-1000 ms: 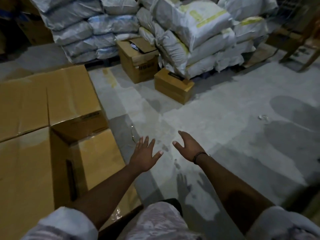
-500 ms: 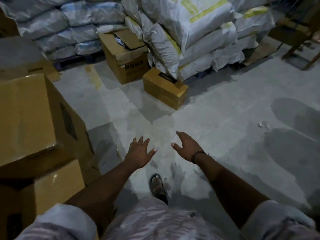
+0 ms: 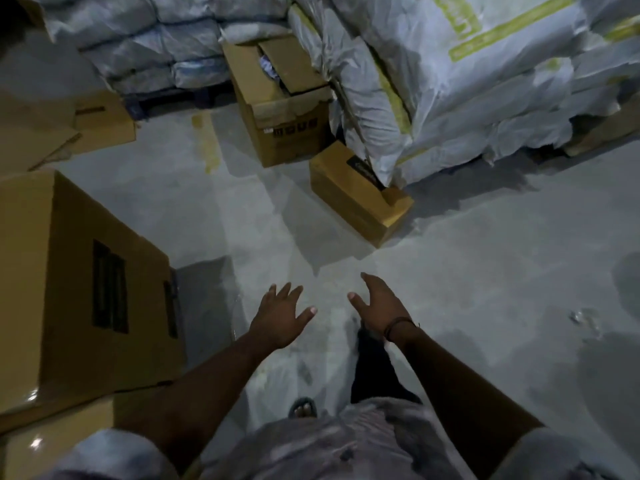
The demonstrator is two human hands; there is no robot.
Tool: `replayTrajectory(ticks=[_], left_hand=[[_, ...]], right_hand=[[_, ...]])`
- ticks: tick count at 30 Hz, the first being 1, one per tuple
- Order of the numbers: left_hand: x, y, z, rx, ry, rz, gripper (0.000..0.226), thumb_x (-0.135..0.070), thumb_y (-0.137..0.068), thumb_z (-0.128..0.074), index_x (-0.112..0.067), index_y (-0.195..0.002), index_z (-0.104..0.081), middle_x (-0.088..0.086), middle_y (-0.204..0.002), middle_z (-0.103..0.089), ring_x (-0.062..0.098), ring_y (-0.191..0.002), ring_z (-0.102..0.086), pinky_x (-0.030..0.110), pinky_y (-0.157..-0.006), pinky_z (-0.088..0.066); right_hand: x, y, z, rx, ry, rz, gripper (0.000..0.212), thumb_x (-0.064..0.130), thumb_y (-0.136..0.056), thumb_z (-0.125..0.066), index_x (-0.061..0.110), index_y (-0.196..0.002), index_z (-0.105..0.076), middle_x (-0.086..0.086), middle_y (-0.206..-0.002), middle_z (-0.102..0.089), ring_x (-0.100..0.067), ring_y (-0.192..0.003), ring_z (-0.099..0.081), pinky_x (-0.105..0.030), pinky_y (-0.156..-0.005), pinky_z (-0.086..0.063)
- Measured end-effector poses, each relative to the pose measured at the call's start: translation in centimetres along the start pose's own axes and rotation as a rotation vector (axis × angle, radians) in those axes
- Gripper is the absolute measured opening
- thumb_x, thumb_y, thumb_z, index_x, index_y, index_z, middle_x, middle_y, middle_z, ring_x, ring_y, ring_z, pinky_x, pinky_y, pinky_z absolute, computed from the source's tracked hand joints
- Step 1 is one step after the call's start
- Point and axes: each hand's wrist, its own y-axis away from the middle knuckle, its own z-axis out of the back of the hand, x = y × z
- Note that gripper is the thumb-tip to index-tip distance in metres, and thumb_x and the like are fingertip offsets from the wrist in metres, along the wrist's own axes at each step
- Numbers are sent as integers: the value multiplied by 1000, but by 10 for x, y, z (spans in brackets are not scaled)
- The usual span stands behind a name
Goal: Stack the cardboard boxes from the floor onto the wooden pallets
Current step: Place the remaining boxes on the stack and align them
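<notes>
Concrete floor (image 3: 485, 271), small cardboard box (image 3: 349, 202), label (image 3: 362, 168) blurred

A single wide-angle view looks out from the person's head, facing forward and steeply down onto the concrete floor (image 3: 485, 271). The person's shirt (image 3: 311, 445) and both forearms enter from the bottom edge, so the left hand (image 3: 278, 320) and right hand (image 3: 379, 306) sit close to the lens, in the lower middle. A large cardboard box (image 3: 69, 289) fills the near left edge. Farther ahead, toward the top, are a small box (image 3: 356, 195), an open box (image 3: 280, 109) and stacked sacks (image 3: 467, 81).
</notes>
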Motion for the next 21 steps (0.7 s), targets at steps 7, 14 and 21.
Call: replayTrajectory(ticks=[7,14,21], left_hand=[[-26,-187,-26,13,172,225,80,-72,-99,-30,-23,-162,-26,8,-170,-21,35,-157,-10,44,-127,-7],[-44,-399,-101,-148,364,327,79,-68,-97,-33,-17,-156,-40,10,-163,-38,32,-153,-28,39,-126,-18],[-15,-546,-177,-148,525,251,67,-56,-98,-45,-15,-151,-49,6,-154,-50,23,-144,-43,40,-120,-35]], right_hand=[[-55,-224,26,226,156,22,73,58,-98,-43,17,-158,-31,-10,-163,-31,-26,-149,-28,-37,-121,-26],[-142,-491,0,237,389,24,73,58,-100,-43,14,-156,-30,-17,-162,-29,-37,-148,-28,-47,-119,-29],[-206,-642,-64,161,514,-108,81,60,-100,-42,13,-161,-15,-15,-168,-1,-40,-153,-5,-49,-123,-18]])
